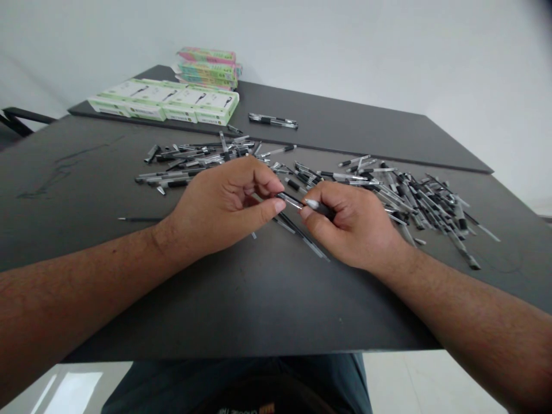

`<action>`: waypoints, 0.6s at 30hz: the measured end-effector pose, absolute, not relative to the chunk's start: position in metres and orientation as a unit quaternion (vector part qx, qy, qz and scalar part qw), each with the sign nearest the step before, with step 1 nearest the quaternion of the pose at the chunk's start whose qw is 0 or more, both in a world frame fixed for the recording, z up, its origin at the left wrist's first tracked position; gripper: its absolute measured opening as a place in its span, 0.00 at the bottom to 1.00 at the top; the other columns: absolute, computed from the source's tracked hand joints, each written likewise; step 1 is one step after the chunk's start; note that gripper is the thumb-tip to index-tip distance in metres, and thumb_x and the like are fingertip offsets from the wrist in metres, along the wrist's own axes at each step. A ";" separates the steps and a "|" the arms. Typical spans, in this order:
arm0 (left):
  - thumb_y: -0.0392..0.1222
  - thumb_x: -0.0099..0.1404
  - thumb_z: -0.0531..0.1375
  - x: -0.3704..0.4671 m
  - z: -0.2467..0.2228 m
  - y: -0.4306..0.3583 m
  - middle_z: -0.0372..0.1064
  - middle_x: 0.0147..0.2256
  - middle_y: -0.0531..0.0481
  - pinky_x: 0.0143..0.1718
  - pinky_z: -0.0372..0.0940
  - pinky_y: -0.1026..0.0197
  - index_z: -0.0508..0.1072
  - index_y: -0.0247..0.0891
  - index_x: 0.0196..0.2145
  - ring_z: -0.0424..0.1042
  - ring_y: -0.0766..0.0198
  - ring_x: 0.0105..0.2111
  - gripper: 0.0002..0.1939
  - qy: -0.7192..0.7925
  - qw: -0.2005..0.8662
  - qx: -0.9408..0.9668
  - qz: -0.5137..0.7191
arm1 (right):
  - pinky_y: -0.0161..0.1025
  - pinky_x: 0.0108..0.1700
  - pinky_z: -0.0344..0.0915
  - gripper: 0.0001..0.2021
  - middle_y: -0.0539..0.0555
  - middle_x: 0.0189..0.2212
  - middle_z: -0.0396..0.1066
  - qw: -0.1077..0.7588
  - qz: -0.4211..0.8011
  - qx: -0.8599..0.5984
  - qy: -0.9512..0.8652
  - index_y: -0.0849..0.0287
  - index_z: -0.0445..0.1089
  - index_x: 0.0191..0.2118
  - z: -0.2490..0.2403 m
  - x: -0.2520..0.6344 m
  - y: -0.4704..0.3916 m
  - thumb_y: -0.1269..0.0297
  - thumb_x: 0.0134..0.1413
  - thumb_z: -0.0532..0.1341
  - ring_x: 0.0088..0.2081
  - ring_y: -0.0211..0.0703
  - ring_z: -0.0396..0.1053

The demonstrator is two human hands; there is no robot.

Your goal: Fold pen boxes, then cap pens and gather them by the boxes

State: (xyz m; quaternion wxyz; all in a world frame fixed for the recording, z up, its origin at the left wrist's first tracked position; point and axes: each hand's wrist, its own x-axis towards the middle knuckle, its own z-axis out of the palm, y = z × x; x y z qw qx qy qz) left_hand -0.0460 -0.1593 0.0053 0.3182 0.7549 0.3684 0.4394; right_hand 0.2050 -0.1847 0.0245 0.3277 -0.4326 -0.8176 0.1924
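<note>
My left hand (233, 201) pinches one end of a slim clear pen piece with a dark end (292, 201) between thumb and fingertips. The other end of that piece meets the thumb and forefinger of my right hand (349, 221). Also in my right hand is a pen barrel with a black grip (322, 209), its pale tip pointing left. Whether the two parts touch, I cannot tell. Both hands are closed and held above the dark table (241, 310). Thin pen refills (306, 238) lie on the tabletop just below them.
A heap of pen parts (198, 155) spreads behind my left hand, and a larger pile of pens (426, 201) lies at right. Farther back are a few pens (273, 121), white-green boxes (164, 102) and stacked colourful packets (207, 68) on a raised dark board (345, 126).
</note>
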 end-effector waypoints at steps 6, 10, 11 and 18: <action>0.51 0.71 0.75 -0.049 -0.004 -0.155 0.85 0.39 0.50 0.42 0.78 0.52 0.82 0.47 0.45 0.85 0.54 0.37 0.11 0.371 0.328 0.752 0.434 | 0.42 0.47 0.72 0.05 0.54 0.40 0.86 0.322 0.172 -0.375 -0.852 0.54 0.83 0.44 0.019 0.209 -0.180 0.66 0.70 0.67 0.40 0.47 0.80; 0.47 0.70 0.75 -0.049 -0.005 -0.156 0.86 0.39 0.51 0.42 0.79 0.54 0.85 0.46 0.45 0.85 0.56 0.38 0.08 0.376 0.318 0.749 0.442 | 0.41 0.47 0.75 0.04 0.53 0.41 0.86 0.338 0.128 -0.338 -0.869 0.54 0.83 0.48 0.012 0.212 -0.176 0.65 0.74 0.69 0.40 0.46 0.80; 0.44 0.70 0.74 -0.048 -0.004 -0.156 0.86 0.39 0.51 0.42 0.78 0.55 0.85 0.45 0.44 0.85 0.57 0.38 0.07 0.379 0.311 0.749 0.446 | 0.41 0.47 0.76 0.04 0.53 0.41 0.86 0.346 0.111 -0.326 -0.873 0.55 0.83 0.48 0.010 0.213 -0.175 0.65 0.74 0.69 0.39 0.45 0.81; 0.36 0.69 0.73 -0.043 0.006 -0.162 0.85 0.36 0.54 0.38 0.75 0.62 0.85 0.40 0.43 0.82 0.64 0.35 0.05 0.381 0.308 0.744 0.454 | 0.40 0.46 0.79 0.06 0.53 0.40 0.86 0.368 0.046 -0.293 -0.881 0.55 0.80 0.49 0.002 0.213 -0.175 0.72 0.72 0.68 0.40 0.46 0.83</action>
